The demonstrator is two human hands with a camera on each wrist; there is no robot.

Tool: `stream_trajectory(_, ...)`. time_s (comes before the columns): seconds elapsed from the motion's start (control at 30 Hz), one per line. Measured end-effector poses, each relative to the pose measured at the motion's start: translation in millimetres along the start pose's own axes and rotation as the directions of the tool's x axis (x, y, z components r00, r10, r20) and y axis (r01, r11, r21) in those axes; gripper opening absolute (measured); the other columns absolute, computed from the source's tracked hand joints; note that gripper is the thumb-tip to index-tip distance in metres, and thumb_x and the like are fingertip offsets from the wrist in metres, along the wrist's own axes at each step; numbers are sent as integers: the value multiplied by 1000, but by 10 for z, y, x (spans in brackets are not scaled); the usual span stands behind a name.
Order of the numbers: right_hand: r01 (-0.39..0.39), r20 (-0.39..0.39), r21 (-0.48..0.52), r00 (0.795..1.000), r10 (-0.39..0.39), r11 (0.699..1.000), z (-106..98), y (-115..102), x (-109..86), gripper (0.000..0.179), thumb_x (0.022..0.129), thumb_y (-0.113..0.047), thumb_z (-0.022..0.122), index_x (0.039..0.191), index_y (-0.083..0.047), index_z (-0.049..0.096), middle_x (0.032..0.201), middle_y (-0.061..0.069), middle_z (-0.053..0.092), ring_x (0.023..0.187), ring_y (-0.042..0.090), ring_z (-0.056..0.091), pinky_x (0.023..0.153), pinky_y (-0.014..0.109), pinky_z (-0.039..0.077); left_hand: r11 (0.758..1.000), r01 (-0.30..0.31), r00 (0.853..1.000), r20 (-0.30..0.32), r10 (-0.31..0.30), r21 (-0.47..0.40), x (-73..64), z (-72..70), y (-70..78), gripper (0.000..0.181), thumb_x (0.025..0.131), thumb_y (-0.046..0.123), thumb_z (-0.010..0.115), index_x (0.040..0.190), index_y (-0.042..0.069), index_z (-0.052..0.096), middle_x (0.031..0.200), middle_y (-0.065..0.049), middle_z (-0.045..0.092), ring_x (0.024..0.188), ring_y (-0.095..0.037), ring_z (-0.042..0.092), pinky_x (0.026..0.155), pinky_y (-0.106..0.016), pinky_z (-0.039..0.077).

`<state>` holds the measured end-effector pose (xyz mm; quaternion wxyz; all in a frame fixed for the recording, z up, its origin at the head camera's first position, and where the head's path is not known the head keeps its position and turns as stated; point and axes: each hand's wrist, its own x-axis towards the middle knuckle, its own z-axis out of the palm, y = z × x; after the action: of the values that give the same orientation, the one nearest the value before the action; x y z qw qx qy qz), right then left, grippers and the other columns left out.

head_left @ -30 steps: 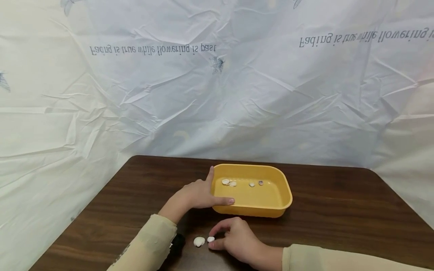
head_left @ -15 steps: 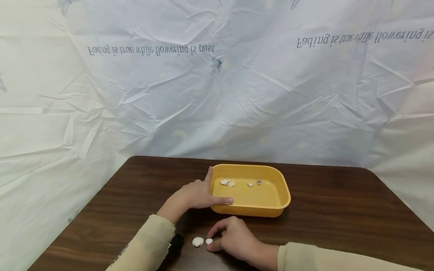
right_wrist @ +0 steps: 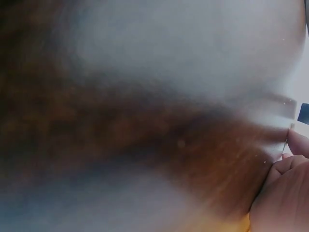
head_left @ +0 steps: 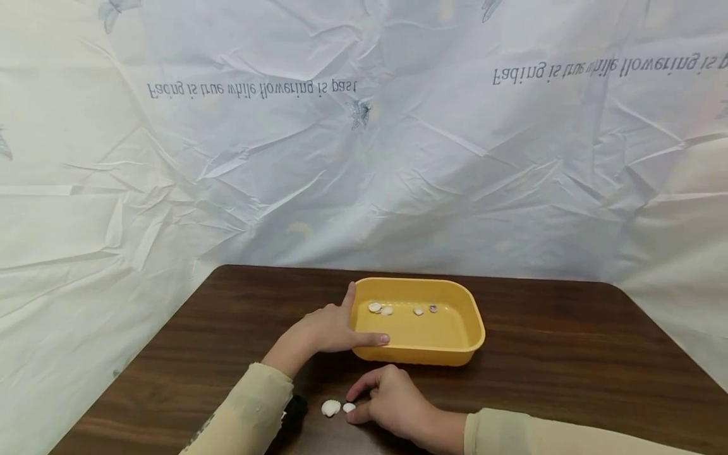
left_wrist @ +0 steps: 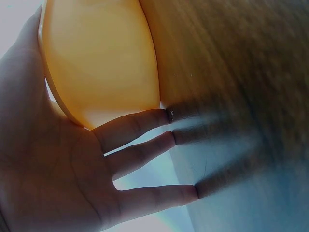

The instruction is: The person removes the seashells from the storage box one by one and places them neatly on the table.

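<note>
In the head view my left hand lies against the left end of a yellow plastic tub, its thumb along the near rim. Its straight fingers reach down to the table in the left wrist view. Thumb and index finger of my right hand pinch a small white seashell at the tabletop. A larger white scallop-like shell lies just left of it. Inside the tub are two pale shells at the left, a small white shell and a purplish shell.
The dark wood-grain table extends to both sides and behind the tub. A white printed sheet hangs along its far edge. Something black shows beside my left sleeve.
The small shell has shifted slightly nearer to me between the right fingertips. My left hand stays on the tub; the head view has drifted a little.
</note>
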<state>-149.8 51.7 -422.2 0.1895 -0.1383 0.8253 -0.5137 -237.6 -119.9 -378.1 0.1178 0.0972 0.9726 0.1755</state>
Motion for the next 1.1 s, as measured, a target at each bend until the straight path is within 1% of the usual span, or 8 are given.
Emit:
stream_trajectory(0.13,-2,26,3,1000,2,1000,-16,-27,-18,14,79,-9,92,88,-16,83,53,-9,50,50,6,40,51,21,32,1000,2,1000,3,-2,-1,-7,0,-1,142,74,97,62,173,21,-6,148,-28,60,122,-35,69,99,-51,56)
stream_trajectory(0.27,-8,81,-24,997,10,1000,-98,-190,-75,14,81,-11,91,92,-14,84,70,-9,68,67,7,54,62,24,43,1000,17,1000,4,-17,-5,-18,6,-8,142,74,97,63,173,23,-7,149,-27,60,122,-36,69,100,-52,56)
stream_trajectory(0.5,-6,108,-80,994,14,997,-399,-658,-207,17,83,-23,93,98,-17,85,62,-9,55,50,9,38,50,25,35,999,-36,999,-3,36,5,-10,1,-18,136,81,87,66,173,17,-7,142,-27,65,116,-34,72,99,-51,57)
stream_trajectory(0.67,-12,20,-87,1000,13,996,-737,-851,-151,24,84,-30,92,104,-21,83,65,-8,62,48,10,31,48,25,32,999,-49,999,0,49,13,19,-12,-45,132,85,79,69,172,18,-9,109,-16,75,89,-25,71,83,-45,55)
stream_trajectory(0.77,-36,-15,-7,999,36,999,-995,-819,-23,31,91,-30,86,118,-15,80,59,-7,55,48,11,22,50,25,29,1000,-28,1000,14,28,4,23,-7,-48,138,80,90,65,172,21,-11,112,-17,74,87,-24,71,79,-44,55)
stream_trajectory(0.87,-57,-44,56,997,60,997,-1226,-682,130,36,100,-29,77,130,-9,74,56,-8,45,50,11,21,55,28,34,1000,-6,1000,16,6,3,17,1,-39,145,73,98,63,172,23,-11,133,-25,69,97,-25,72,80,-44,57)
stream_trajectory(0.97,-77,-82,67,993,83,995,-1392,-518,267,43,105,-30,71,141,-7,66,54,-7,32,51,12,24,62,33,42,1000,0,1000,16,0,6,14,5,-33,144,73,98,62,172,22,-10,137,-25,68,98,-26,71,80,-43,56)
stream_trajectory(1.1,-109,-135,39,984,113,993,-1509,-317,405,49,108,-32,66,149,-6,58,54,-6,30,52,13,25,65,36,42,1000,-6,1000,8,5,12,7,0,-15,143,73,99,60,173,22,-8,144,-26,64,110,-30,72,88,-45,57)
